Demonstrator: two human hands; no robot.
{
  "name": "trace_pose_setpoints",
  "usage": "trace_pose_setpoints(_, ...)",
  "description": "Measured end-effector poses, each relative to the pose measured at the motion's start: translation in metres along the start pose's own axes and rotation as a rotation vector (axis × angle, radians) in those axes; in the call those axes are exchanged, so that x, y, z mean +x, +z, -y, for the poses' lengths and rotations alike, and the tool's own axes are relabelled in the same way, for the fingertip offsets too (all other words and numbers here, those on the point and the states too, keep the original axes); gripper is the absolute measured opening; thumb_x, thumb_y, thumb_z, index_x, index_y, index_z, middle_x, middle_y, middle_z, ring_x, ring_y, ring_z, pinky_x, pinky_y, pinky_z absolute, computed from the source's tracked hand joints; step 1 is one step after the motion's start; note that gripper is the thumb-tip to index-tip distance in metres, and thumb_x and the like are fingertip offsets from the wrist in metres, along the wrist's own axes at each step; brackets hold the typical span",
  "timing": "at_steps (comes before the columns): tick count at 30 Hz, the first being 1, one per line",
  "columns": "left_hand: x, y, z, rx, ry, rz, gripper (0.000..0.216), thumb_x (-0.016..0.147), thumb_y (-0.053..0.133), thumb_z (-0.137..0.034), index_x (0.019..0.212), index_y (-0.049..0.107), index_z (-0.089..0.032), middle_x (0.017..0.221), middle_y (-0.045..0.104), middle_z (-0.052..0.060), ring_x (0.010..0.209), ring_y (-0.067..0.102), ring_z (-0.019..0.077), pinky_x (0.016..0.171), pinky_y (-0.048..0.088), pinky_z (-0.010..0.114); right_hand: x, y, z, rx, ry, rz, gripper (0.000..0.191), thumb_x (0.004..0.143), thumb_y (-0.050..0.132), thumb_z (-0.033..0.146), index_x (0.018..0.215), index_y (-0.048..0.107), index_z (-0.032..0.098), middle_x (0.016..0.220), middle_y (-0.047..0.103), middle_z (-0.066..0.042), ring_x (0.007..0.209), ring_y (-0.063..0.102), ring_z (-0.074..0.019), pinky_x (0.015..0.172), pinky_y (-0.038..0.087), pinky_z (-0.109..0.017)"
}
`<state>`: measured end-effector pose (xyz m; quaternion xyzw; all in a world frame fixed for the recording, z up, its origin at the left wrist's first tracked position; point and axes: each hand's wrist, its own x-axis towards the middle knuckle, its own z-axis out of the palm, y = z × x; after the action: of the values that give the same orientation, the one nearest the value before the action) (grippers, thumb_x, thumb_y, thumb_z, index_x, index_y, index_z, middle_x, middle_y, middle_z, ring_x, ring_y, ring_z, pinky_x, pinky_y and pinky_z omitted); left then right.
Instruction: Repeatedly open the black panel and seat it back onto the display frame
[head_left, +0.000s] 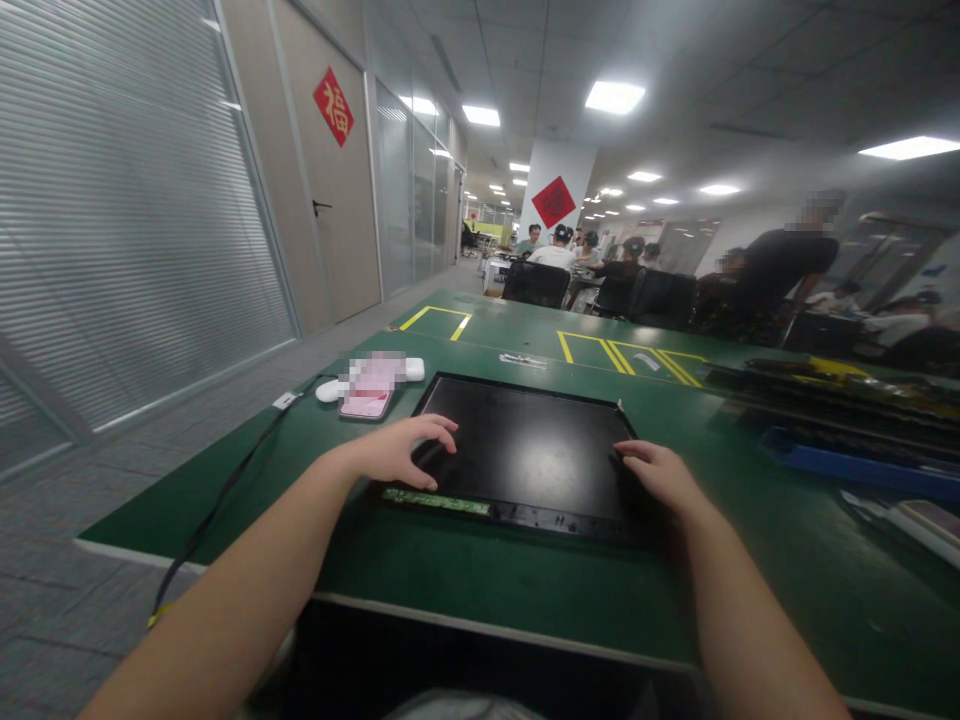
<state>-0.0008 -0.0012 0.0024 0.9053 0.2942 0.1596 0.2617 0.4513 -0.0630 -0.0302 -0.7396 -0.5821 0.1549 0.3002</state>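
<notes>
A dark, flat LCD screen panel [525, 440] lies face up on the green table before me. A narrow green circuit board [439, 502] runs along the left part of its near edge. At the panel's left side is my left hand [405, 450], thumb and fingers curved apart with nothing between them. My right hand [664, 475] is at the right edge, its fingers stretched inward onto the rim; its underside is hidden.
Left of the panel lie a pink phone [367, 395], a white mouse [328, 391] and a black cable [232, 480]. Yellow tape outlines [615, 355] mark the far tabletop [517, 325]. Stacked dark panels [825, 400] and a blue tray [862, 460] are on the right. Several people sit beyond.
</notes>
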Motion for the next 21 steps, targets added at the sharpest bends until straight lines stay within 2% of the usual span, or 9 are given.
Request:
trace_pose_setpoints(6,0.003,0.002,0.006,0.107,-0.103,-0.053,0.035,0.085,0.057,-0.036,0.115,0.067,-0.02,0.144,0.05,0.014,0.134,0.047,0.0289,0.111,0.036,0.042,-0.001,-0.003,0.004,0.007,0.012,-0.104,0.032,0.075,0.054,0.022,0.098,0.076,0.021,0.102,0.075,-0.005,0.098,0.067,-0.0199,0.091,0.047,-0.029)
trace_pose_setpoints(10,0.006,0.006,0.014,0.229,-0.264,-0.148,0.043,0.085,0.053,-0.035,0.123,0.064,-0.018,0.15,0.042,0.017,0.14,0.038,0.0329,0.113,0.032,0.047,0.001,-0.009,0.0,-0.005,0.151,-0.2,0.031,0.076,0.054,0.024,0.099,0.075,0.022,0.099,0.074,-0.005,0.092,0.067,-0.0203,0.084,0.047,-0.029)
trace_pose_setpoints(14,0.007,0.009,0.023,0.307,-0.427,-0.161,0.055,0.087,0.048,-0.039,0.136,0.055,-0.013,0.148,0.046,0.021,0.143,0.034,0.0358,0.114,0.03,0.05,0.007,-0.01,-0.014,-0.064,0.302,-0.212,0.035,0.076,0.056,0.025,0.105,0.073,0.018,0.096,0.073,-0.008,0.087,0.066,-0.022,0.074,0.047,-0.03)
trace_pose_setpoints(17,0.008,0.011,0.03,0.306,-0.43,-0.159,0.062,0.089,0.045,-0.043,0.141,0.049,-0.01,0.146,0.049,0.021,0.141,0.038,0.0346,0.114,0.03,0.048,0.012,-0.006,-0.022,-0.069,0.318,-0.156,0.038,0.075,0.057,0.025,0.109,0.071,0.017,0.095,0.073,-0.008,0.084,0.066,-0.0218,0.073,0.047,-0.03)
trace_pose_setpoints(21,0.008,0.01,0.034,0.25,-0.393,-0.196,0.054,0.089,0.042,-0.034,0.137,0.053,-0.012,0.145,0.052,0.018,0.138,0.043,0.0309,0.113,0.033,0.045,0.013,0.002,-0.024,-0.109,0.227,-0.161,0.038,0.074,0.057,0.026,0.108,0.072,0.018,0.103,0.072,-0.011,0.092,0.066,-0.0232,0.078,0.048,-0.031)
